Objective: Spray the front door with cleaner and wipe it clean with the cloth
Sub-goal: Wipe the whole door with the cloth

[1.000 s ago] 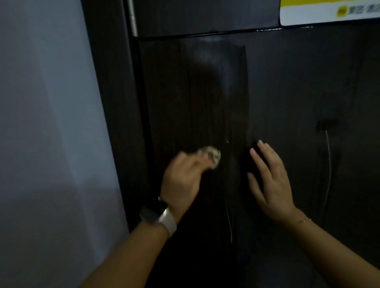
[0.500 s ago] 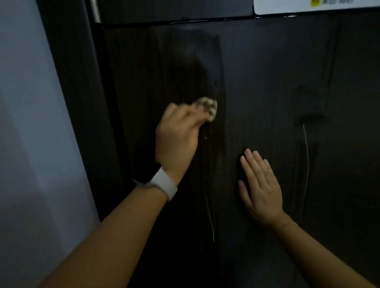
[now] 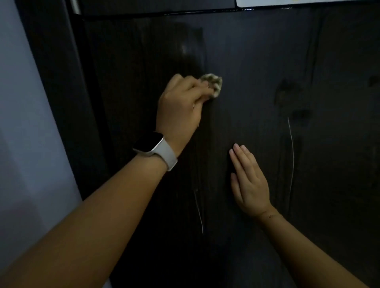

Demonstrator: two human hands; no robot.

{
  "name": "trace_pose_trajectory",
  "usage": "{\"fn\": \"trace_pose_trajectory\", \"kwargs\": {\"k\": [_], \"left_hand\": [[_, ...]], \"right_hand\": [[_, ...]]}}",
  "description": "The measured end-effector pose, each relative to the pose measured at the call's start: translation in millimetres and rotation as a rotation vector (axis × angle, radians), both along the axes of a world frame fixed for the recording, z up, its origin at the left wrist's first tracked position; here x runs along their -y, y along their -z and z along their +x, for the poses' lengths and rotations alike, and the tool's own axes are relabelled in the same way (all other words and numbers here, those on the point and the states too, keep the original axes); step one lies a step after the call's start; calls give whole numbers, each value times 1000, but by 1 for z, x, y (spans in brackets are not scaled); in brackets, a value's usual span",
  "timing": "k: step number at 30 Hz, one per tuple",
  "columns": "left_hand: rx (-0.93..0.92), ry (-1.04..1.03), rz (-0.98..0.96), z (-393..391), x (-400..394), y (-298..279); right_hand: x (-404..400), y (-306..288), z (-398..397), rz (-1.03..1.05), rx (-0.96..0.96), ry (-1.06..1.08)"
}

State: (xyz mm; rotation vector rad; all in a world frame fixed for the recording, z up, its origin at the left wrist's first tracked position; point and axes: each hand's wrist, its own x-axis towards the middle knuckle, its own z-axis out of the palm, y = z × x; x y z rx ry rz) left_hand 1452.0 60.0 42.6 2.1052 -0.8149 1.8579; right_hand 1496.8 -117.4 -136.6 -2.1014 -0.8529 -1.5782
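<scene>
Pale cloth [image 3: 212, 84] in curled left hand [image 3: 181, 106]

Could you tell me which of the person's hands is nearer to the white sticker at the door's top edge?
Left. The left hand is up the door, below-left of the sticker; the right hand lies lower.

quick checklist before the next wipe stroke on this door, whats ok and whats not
1. Cloth gripped in left hand: ok.
2. Cloth against the door: ok.
3. Right hand flat on the door, fingers straight, below and right of the cloth: ok.
4. Panel wet with cleaner: cannot tell, too dark.
5. Spray bottle within reach: cannot tell, not in view.
6. Light enough to spot dirt: not ok, scene is dim.
</scene>
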Motion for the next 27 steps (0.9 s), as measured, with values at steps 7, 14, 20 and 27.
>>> {"fn": "trace_pose_trajectory", "kwargs": {"k": [7, 14, 20, 27], "left_hand": [[-53, 25, 88, 2, 3, 103], [-404, 82, 304, -17, -21, 263], [-220, 2, 58, -20, -24, 190], [-211, -76, -105, -12, -22, 215]], "right_hand": [[10, 16, -14, 11, -137, -87], [25, 83, -34, -95, -263, 23], [23, 96, -35, -61, -294, 29], [13, 103, -34, 35, -311, -36]]}}
